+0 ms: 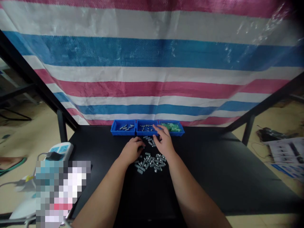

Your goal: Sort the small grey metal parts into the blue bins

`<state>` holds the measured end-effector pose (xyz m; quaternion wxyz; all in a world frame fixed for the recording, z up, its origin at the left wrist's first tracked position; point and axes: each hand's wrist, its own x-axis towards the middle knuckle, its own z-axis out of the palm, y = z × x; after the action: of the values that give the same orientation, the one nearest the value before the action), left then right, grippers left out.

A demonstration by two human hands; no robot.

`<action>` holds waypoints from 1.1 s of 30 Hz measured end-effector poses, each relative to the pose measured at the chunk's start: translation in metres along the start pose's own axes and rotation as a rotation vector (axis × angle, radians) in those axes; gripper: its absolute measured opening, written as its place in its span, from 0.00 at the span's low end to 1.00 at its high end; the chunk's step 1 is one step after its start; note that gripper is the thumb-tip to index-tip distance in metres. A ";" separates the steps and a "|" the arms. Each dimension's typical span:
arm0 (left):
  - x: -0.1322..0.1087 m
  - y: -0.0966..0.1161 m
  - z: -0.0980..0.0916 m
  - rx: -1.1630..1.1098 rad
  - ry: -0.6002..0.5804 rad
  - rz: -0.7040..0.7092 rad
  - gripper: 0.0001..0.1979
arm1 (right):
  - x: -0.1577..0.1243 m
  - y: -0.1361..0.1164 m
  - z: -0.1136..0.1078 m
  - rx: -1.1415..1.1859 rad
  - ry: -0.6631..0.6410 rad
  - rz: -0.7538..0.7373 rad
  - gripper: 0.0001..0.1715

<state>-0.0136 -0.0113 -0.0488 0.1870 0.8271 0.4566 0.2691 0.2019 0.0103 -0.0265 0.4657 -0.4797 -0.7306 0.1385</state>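
Note:
My left hand (132,150) is low over the black table with its fingers curled together. A small part may be at its fingertips, but I cannot make it out. My right hand (164,141) reaches to the front edge of the middle blue bin (147,133), thumb and fingers apart, nothing visible in them. Small silvery screw-like parts (147,128) lie in that bin. Between my forearms is a loose pile of grey metal cylinders and silvery pieces (152,162). A smaller group of grey cylinders (149,139) lies between my hands, partly hidden by the right one.
The left blue bin (114,129) holds several metal cylinders (127,127); the right blue bin (179,133) holds green pieces (172,127). A striped sheet (152,53) hangs behind the table (209,171). A power strip (67,148) with cables and a blurred-out patch are at left.

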 end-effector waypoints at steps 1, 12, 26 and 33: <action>0.000 0.001 -0.001 0.000 -0.001 -0.007 0.11 | 0.001 -0.001 -0.005 -0.016 -0.018 0.011 0.21; 0.002 -0.001 -0.005 -0.065 0.087 -0.162 0.05 | -0.007 0.007 -0.043 -0.099 -0.763 0.334 0.08; 0.013 -0.028 -0.016 -0.945 0.904 -0.408 0.24 | -0.008 0.003 -0.041 -0.147 -0.646 0.335 0.11; 0.014 -0.025 -0.017 -1.039 0.880 -0.329 0.26 | -0.009 -0.004 -0.035 -0.166 -0.674 0.309 0.12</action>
<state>-0.0340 0.0150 -0.0460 0.3942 0.3652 0.4213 0.7305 0.2290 -0.0077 -0.0101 0.1324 -0.5477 -0.7706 0.2977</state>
